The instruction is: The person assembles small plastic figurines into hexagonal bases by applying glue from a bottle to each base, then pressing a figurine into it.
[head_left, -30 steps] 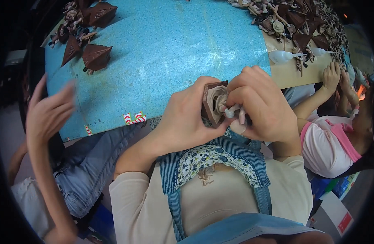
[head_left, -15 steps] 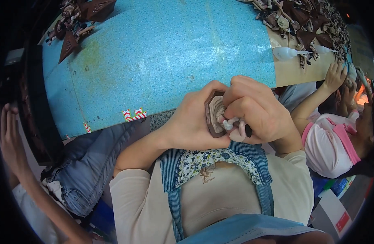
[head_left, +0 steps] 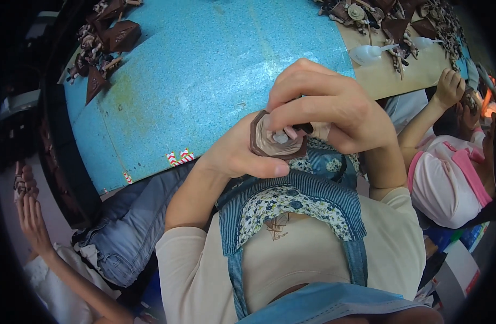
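Observation:
My left hand (head_left: 231,154) holds an eight-sided brown base (head_left: 268,148) with a beige, folded-looking top, its thumb along the near rim. Above the base, my right hand (head_left: 331,110) bends over with its fingers closed round a small figurine (head_left: 283,136). Pale grey and black bits of the figurine show between the fingers; most of it is hidden under the hand. It stands at or against the base's top, though I cannot tell whether it is fixed there. Both hands are over my lap, just off the table's near edge.
A blue speckled table (head_left: 204,70) lies ahead, with striped tape (head_left: 180,157) on its near edge. Brown pieces and figurines (head_left: 105,46) pile up at far left. At the right, a white squeeze bottle (head_left: 365,54) sits by more figurines (head_left: 361,16). People sit on both sides.
Both hands have shifted slightly left with the base. The base's beige top now faces up more, and my right hand has moved over it, covering more of the figurine.

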The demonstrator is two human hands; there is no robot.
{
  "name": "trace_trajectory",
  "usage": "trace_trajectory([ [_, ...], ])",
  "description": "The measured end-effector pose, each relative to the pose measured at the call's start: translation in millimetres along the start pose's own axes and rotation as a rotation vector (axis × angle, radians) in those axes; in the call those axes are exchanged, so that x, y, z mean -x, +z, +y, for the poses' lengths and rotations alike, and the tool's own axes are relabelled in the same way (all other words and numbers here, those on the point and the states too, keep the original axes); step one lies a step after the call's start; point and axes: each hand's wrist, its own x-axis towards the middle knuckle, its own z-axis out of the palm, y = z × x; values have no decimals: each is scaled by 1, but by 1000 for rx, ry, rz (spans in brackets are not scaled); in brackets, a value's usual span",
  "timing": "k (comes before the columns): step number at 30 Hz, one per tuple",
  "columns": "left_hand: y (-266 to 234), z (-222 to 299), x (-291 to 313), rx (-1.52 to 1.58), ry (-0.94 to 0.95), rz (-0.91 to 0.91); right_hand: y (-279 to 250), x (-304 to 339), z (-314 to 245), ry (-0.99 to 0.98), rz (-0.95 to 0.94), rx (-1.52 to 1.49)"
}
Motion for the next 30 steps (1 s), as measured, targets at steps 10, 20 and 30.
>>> trace_trajectory([
  [10,-21,43,49,-67,626,797,24,23,-12,186,556,303],
  [20,-46,132,-75,-909,387,733,15,76,31,535,1114,494],
  [30,-19,139,-213,-1762,194,461,7,72,31,663,951,476],
])
